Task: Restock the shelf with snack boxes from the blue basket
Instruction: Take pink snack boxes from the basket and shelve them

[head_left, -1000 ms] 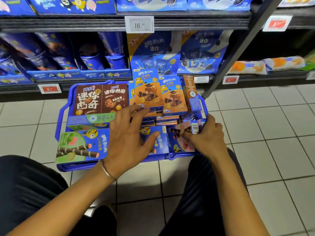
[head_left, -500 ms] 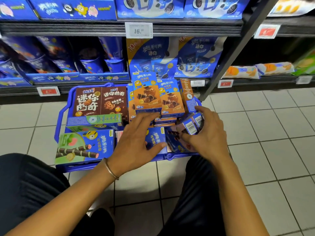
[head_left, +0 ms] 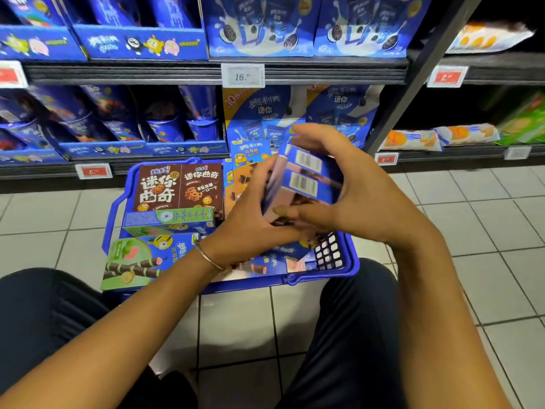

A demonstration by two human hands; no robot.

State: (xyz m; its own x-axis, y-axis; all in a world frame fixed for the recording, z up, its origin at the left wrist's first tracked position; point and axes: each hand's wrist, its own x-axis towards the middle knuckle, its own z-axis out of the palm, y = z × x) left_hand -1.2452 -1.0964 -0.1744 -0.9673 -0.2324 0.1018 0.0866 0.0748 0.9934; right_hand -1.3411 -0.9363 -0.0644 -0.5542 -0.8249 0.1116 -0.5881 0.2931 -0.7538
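A small stack of snack boxes (head_left: 303,178) is clasped between the left hand (head_left: 253,219) and right hand (head_left: 351,190) above the blue basket (head_left: 351,261), fingers closed around it, so placement onto the far shelf (head_left: 177,73) is judged next

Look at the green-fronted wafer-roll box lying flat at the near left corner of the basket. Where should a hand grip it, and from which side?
Grip the green wafer-roll box across its short width, by its two long edges, coming from above. It lies face up on top of the blue basket, so its top is exposed, though the left hand hovers just beside it.
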